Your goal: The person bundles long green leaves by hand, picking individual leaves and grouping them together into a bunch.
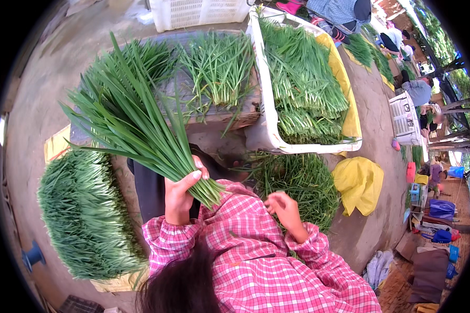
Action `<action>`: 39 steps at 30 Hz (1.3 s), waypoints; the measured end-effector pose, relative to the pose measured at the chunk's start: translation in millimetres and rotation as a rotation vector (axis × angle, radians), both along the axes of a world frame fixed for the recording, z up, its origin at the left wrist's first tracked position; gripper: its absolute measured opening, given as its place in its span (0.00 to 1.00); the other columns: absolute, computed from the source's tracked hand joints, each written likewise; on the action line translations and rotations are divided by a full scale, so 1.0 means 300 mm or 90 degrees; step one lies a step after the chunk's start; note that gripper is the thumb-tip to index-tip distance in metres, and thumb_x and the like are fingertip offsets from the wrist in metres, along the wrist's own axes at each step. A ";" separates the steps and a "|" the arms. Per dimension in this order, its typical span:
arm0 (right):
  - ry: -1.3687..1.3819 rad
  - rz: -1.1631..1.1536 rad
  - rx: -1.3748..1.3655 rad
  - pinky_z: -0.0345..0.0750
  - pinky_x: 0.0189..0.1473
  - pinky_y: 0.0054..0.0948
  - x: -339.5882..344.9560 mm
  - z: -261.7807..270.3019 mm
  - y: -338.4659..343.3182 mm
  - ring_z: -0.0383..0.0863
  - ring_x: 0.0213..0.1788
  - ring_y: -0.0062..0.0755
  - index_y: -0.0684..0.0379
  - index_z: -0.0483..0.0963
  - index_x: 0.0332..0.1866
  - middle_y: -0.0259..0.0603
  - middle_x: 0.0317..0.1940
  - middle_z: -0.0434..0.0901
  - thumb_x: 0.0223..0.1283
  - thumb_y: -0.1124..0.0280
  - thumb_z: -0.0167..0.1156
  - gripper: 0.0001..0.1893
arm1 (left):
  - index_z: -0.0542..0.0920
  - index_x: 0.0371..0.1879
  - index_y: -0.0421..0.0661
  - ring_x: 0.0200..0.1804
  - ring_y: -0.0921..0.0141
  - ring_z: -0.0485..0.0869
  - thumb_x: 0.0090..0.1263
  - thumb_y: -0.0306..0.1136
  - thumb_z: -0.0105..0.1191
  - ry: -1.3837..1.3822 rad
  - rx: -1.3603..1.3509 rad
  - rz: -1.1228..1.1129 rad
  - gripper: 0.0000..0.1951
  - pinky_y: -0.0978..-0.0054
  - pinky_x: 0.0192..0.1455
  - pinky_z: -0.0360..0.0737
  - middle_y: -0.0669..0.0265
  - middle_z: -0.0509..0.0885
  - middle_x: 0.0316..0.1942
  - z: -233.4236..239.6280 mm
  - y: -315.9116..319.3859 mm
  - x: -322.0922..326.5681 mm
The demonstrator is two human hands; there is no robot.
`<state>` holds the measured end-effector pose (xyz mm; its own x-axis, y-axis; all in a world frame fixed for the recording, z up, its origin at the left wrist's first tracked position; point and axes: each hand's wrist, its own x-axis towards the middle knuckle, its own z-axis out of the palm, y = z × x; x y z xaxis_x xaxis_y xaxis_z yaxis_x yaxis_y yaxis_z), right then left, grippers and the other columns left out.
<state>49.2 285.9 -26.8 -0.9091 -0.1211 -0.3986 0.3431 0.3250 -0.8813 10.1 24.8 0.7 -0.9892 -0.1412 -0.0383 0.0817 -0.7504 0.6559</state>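
My left hand [180,195] grips a bunch of garlic chives [141,121] near its pale cut ends, the green blades fanning out to the upper left. Off to the right, my right hand [284,209] hovers with fingers curled; whether anything sits between its fingertips is hard to see. Beneath and beyond it lies a heap of loose leaves [301,184] on the ground. A low bench [239,119] in front bears a smaller pile of chives [219,74] plus more chives partly hidden behind the held bunch.
A white plastic crate [272,113] full of chives stands at the bench's right end. Stacked chives [90,211] lie on the ground at left. A yellow sack [356,184] lies right of the heap. Another white crate [199,15] is at the top. Several people sit far right.
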 end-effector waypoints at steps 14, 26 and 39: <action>0.412 0.195 0.663 0.73 0.27 0.39 -0.870 -0.238 -0.578 0.76 0.25 0.49 0.62 0.70 0.24 0.48 0.19 0.75 0.44 0.59 0.55 0.14 | 0.57 0.46 0.38 0.28 0.63 0.76 0.45 0.18 0.50 -0.044 0.040 -0.074 0.26 0.66 0.35 0.74 0.61 0.70 0.25 0.014 -0.016 0.006; 0.270 0.014 -0.136 0.58 0.19 0.13 -0.486 0.053 -0.426 0.59 0.17 0.09 0.62 0.65 0.22 0.25 0.14 0.64 0.52 0.74 0.53 0.08 | 0.59 0.44 0.41 0.25 0.71 0.70 0.46 0.18 0.49 -0.033 0.108 0.046 0.24 0.74 0.31 0.69 0.50 0.73 0.37 0.011 -0.016 -0.007; 0.288 0.206 -0.097 0.61 0.18 0.20 -0.127 0.130 -0.398 0.65 0.15 0.19 0.63 0.67 0.24 0.35 0.14 0.66 0.47 0.75 0.56 0.06 | 0.58 0.48 0.39 0.30 0.71 0.73 0.48 0.23 0.54 -0.019 0.049 -0.103 0.27 0.75 0.36 0.71 0.50 0.74 0.34 -0.022 0.003 0.009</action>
